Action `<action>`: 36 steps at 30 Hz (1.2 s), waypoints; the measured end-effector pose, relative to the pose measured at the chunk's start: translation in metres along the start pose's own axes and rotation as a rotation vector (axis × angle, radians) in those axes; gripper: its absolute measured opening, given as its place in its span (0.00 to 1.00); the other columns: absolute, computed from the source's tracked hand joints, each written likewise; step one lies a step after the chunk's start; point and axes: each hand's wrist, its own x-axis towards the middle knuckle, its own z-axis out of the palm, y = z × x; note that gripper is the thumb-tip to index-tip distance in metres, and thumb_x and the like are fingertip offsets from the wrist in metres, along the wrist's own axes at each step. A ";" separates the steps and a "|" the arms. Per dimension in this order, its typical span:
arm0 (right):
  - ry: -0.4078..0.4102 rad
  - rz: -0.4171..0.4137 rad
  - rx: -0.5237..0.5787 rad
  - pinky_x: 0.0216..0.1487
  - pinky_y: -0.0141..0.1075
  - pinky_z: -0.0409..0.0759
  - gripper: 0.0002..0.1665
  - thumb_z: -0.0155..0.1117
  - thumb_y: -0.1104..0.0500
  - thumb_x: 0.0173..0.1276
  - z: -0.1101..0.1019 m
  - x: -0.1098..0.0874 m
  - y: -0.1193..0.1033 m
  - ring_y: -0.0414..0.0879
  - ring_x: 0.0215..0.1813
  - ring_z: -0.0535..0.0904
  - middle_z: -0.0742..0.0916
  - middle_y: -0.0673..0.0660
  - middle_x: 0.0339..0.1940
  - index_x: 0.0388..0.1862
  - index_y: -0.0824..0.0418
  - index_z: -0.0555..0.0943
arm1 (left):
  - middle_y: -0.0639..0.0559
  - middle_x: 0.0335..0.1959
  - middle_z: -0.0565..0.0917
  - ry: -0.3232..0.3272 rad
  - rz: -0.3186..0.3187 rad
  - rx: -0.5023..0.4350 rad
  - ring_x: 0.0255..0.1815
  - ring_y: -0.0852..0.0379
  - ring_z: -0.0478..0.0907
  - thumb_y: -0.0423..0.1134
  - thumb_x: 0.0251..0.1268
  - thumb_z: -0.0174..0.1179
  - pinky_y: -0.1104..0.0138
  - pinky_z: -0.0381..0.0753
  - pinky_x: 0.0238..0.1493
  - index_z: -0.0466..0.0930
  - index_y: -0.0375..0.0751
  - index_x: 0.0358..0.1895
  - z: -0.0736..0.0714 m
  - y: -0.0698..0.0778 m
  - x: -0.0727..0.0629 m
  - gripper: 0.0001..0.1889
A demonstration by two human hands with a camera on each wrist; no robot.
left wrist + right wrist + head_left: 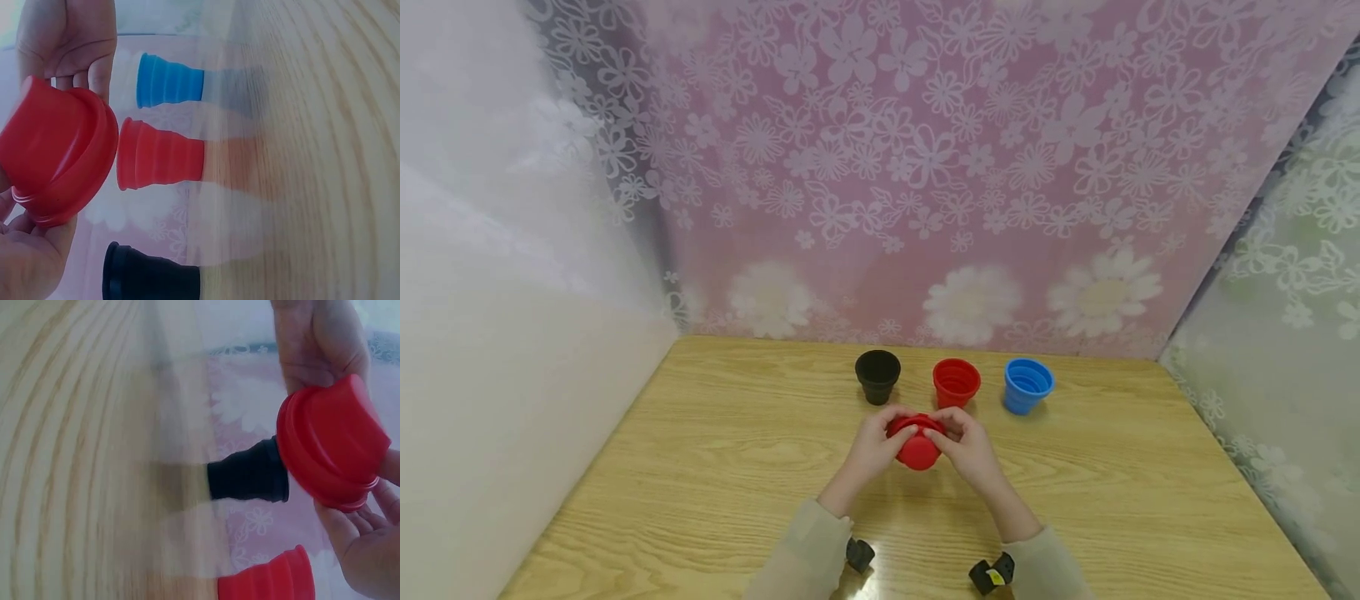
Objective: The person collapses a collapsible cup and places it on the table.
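A red collapsible cup (919,450), partly folded down, is held above the table between both hands. My left hand (871,444) grips its left side, thumb on the near face and fingers behind the rim. On the opposite side my right hand (967,448) grips it in the same way. In the left wrist view the held cup (53,150) looks tilted, its lower rings squeezed into the rim. Behind the hands stand a black cup (877,377), a second red cup (957,383) and a blue cup (1028,386), all upright and extended.
The wooden table (737,467) runs back to a pink flowered curtain (880,167). A white wall (512,333) bounds the left side, a pale flowered panel (1262,333) the right. Black wrist devices (859,555) sit under the sleeves.
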 end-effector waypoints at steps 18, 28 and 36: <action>-0.084 -0.017 -0.005 0.42 0.37 0.77 0.16 0.60 0.70 0.57 -0.003 -0.002 -0.005 0.53 0.45 0.77 0.80 0.64 0.44 0.46 0.70 0.74 | 0.45 0.36 0.80 0.045 -0.071 -0.028 0.37 0.48 0.76 0.30 0.56 0.58 0.61 0.78 0.37 0.78 0.34 0.40 0.005 -0.035 0.007 0.08; -0.019 -0.188 0.053 0.36 0.37 0.79 0.11 0.60 0.67 0.58 0.000 -0.001 -0.002 0.48 0.36 0.79 0.82 0.61 0.36 0.41 0.69 0.76 | 0.38 0.38 0.78 0.043 -0.152 -0.188 0.35 0.51 0.76 0.28 0.60 0.52 0.66 0.79 0.34 0.73 0.26 0.43 -0.006 0.000 -0.001 0.10; 0.031 -0.007 0.137 0.34 0.35 0.79 0.12 0.56 0.73 0.59 -0.001 0.001 -0.004 0.48 0.34 0.80 0.80 0.66 0.39 0.44 0.72 0.74 | 0.39 0.48 0.75 -0.083 -0.270 -0.471 0.42 0.49 0.76 0.27 0.61 0.50 0.60 0.78 0.37 0.69 0.29 0.50 -0.009 -0.025 0.003 0.14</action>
